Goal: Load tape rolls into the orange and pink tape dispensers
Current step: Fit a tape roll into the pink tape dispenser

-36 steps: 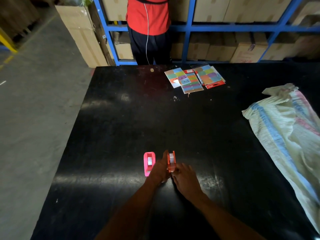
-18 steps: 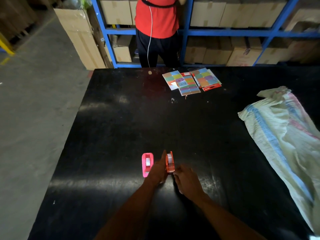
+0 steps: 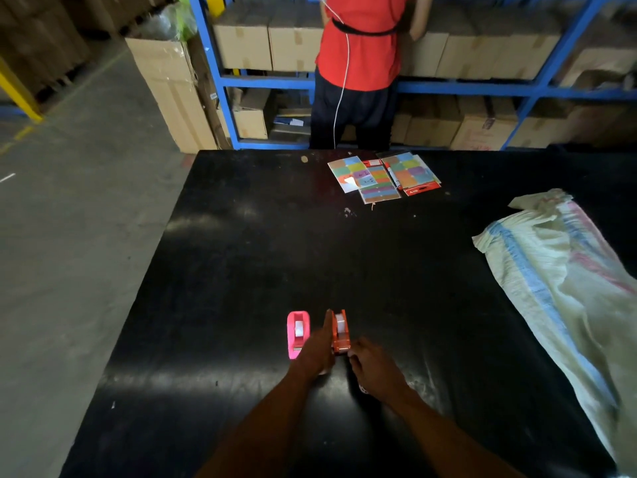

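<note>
Standing upright near the front of the glossy black worktop (image 3: 241, 270), the small orange plastic tape dispenser (image 3: 340, 332) carries a pale tape roll. The left hand (image 3: 316, 350) lies flat against its left side, fingers stretched forward; the right hand (image 3: 374, 369) curls at its near end, fingertips touching it, though whether they pinch anything cannot be told. The pink plastic tape dispenser (image 3: 297, 334), also loaded, sits just left of the orange one. A woven white sack (image 3: 565, 277) lies well to its right.
</note>
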Tool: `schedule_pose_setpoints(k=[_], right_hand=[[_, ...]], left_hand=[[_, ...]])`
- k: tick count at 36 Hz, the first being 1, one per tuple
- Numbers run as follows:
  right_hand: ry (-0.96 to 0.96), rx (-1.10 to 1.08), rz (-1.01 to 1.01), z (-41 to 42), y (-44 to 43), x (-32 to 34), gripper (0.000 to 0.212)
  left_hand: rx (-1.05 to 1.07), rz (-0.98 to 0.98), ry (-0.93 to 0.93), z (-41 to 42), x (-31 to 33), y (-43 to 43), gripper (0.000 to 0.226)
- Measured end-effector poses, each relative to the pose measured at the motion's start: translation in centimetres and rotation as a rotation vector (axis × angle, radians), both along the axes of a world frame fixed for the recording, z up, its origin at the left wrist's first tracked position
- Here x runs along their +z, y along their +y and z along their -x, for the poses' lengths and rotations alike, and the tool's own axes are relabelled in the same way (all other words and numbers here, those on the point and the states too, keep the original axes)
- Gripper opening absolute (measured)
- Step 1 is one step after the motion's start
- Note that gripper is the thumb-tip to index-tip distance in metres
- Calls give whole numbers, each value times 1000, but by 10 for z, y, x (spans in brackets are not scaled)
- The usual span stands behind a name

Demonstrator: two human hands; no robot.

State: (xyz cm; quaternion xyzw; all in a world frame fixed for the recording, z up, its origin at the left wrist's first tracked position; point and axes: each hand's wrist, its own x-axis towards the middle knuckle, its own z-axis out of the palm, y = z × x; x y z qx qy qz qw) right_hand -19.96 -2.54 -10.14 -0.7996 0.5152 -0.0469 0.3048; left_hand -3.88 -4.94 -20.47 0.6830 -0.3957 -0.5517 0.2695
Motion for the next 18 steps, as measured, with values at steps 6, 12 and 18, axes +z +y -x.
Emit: schedule_pose_setpoints(k=[6, 12, 18], right_hand=[[25, 1, -38, 5, 5, 1, 19], [43, -4, -68, 3, 10, 0, 21], [52, -8, -61, -1, 11, 1, 22]], left_hand=[[-91, 118, -138, 0, 35, 12, 69], [-283, 50, -165, 1, 74, 22, 55], [-445, -14, -237, -8, 64, 26, 52]])
